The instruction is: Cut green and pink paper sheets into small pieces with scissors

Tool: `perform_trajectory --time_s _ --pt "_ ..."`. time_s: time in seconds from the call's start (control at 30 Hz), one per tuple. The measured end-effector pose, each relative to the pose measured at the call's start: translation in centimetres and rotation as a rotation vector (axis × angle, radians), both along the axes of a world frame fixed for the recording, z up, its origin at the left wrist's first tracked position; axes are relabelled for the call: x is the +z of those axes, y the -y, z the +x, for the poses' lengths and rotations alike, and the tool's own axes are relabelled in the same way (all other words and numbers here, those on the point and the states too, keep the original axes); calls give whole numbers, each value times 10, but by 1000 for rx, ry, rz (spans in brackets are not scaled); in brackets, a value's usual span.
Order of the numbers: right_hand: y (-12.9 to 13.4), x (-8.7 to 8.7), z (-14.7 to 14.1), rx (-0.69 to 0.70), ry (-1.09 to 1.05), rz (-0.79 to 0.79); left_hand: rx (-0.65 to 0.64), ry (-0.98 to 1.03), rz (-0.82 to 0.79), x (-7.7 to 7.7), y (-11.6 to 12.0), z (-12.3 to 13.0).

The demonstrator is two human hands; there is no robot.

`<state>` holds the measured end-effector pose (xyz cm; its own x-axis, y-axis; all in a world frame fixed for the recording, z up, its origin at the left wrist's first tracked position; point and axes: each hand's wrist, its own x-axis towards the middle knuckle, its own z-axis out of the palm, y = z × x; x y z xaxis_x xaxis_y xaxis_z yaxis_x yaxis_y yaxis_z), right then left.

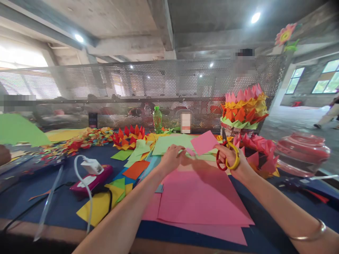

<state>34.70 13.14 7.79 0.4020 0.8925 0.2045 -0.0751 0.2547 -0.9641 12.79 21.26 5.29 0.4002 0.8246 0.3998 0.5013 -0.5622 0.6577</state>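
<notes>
My right hand (231, 162) has its fingers through the scissors (233, 155), which have one red and one yellow handle loop; their dark blades point up. The same hand pinches a pink paper square (203, 142) by its right edge. Opposite it, my left hand (173, 158) bends its fingers at a small pink paper scrap (190, 151), seemingly pinched at the fingertips. Large pink sheets (198, 197) lie stacked beneath both forearms. Light green sheets (169, 144) are spread just beyond my left hand.
Left are a purple power strip (91, 181) with a white charger (91, 165), coloured scraps (90, 139) and a person's hand (4, 154). A green bottle (157, 120) stands behind. Right are a tiered paper-petal piece (243, 113), pink folded petals (261, 151) and a clear plastic jar (303, 153).
</notes>
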Motion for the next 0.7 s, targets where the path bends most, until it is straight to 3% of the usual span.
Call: perform_trajectory --time_s 0.13,0.27,0.37,0.57,0.7 --pt "-1 2 2 6 -54 24 -96 -352 137 -10 4 9" --pt "-1 2 5 -5 -60 47 -190 -536 139 -8 11 22" --pt "0 1 4 -13 -44 49 -193 -602 101 -9 13 29" --pt "3 1 -3 2 7 40 -87 -553 124 -7 15 30" --pt "2 -1 -3 22 5 19 154 -498 202 10 16 19"
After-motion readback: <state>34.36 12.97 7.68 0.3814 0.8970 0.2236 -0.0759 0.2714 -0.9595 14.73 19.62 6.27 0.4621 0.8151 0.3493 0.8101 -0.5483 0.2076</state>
